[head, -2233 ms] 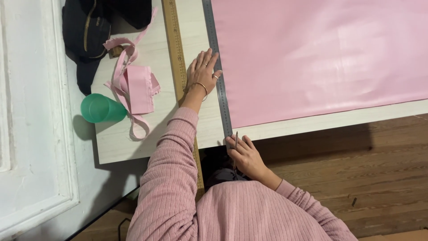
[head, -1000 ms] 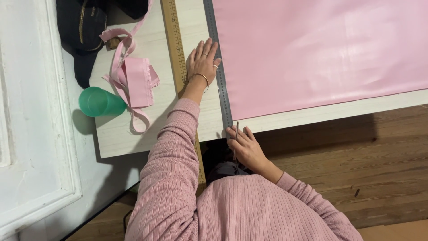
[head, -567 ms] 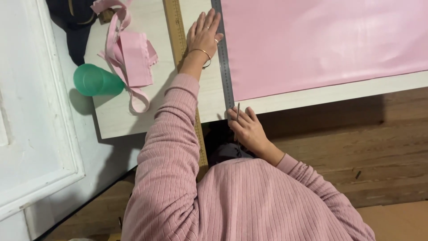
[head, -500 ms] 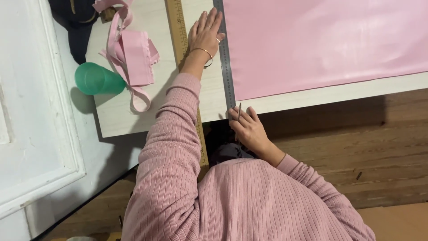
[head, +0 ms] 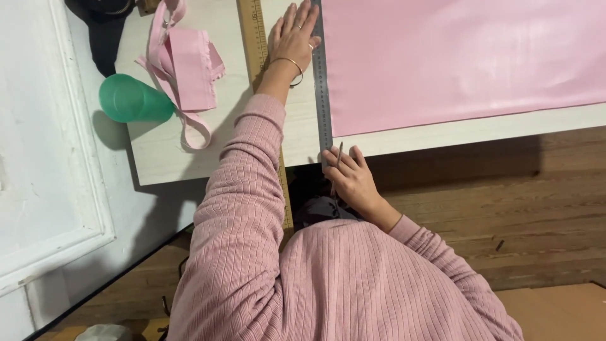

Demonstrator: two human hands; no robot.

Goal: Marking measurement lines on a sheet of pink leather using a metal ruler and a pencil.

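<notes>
Left hand (head: 293, 39) lay flat, fingers spread, pressing the metal ruler (head: 321, 82) against the left edge of the pink fabric (head: 461, 60) on the white table (head: 170, 158). Right hand (head: 351, 180) pinched a pencil (head: 337, 159) at the ruler's near end. Green cup (head: 132, 99) and pink strips (head: 186, 63) sat far left.

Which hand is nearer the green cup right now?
Left. The left hand lies flat by the metal ruler, right of the green cup; the right hand, holding a pencil, is farther right.
</notes>
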